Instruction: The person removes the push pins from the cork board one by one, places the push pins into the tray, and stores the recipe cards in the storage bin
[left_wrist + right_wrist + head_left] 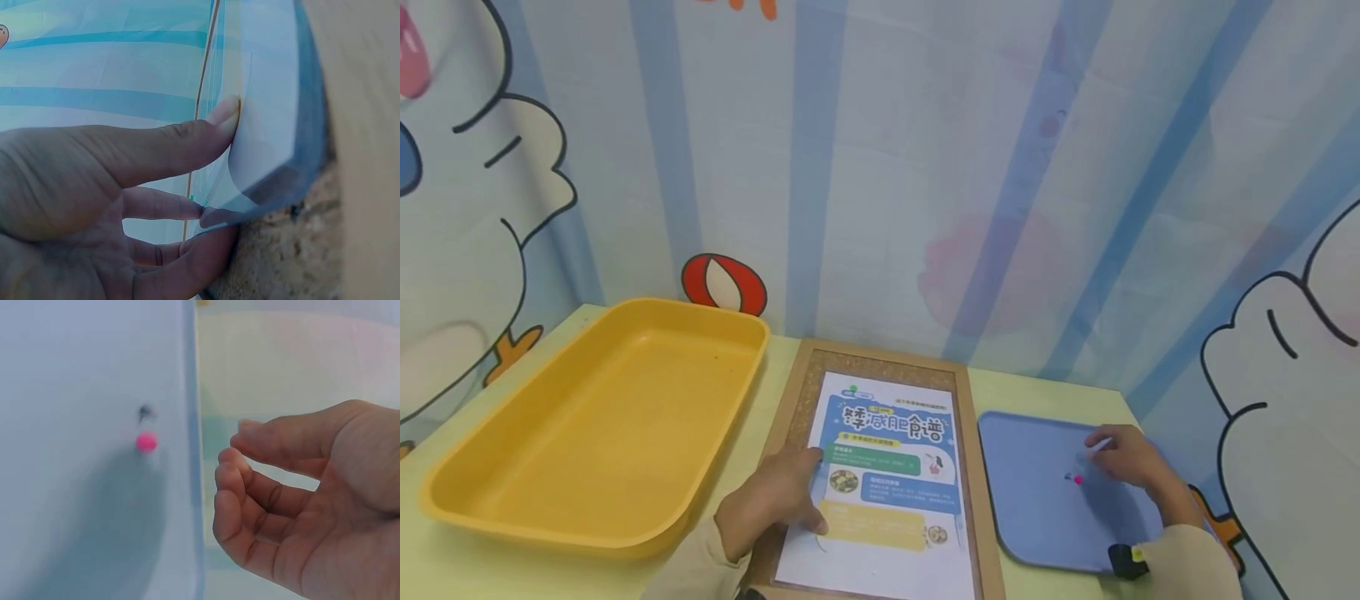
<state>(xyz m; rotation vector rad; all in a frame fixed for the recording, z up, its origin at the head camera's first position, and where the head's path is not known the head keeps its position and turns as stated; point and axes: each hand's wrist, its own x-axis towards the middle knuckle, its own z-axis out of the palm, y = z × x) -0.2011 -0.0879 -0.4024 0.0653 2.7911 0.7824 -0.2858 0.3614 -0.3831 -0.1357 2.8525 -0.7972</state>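
A printed poster sheet [880, 500] lies on a wood-framed cork board [883, 359], with a small green round pin [853, 388] at its top left. My left hand [778, 493] rests at the sheet's left edge, thumb and fingers spread apart and touching the paper. In the left wrist view the sheet bows up between the thumb [206, 134] and the fingers. Above the blue tray [1030, 500] hovers my right hand [1126, 457], its fingers loosely bent with nothing between them. Near it on the tray lies a small pink ball [147, 442], with a dark speck beside it.
A large yellow tub [471, 508] stands on the left of the pale yellow table [1052, 387]. Behind the table hangs a striped cartoon-print cloth [887, 183]. A black band [1126, 561] sits at the right wrist.
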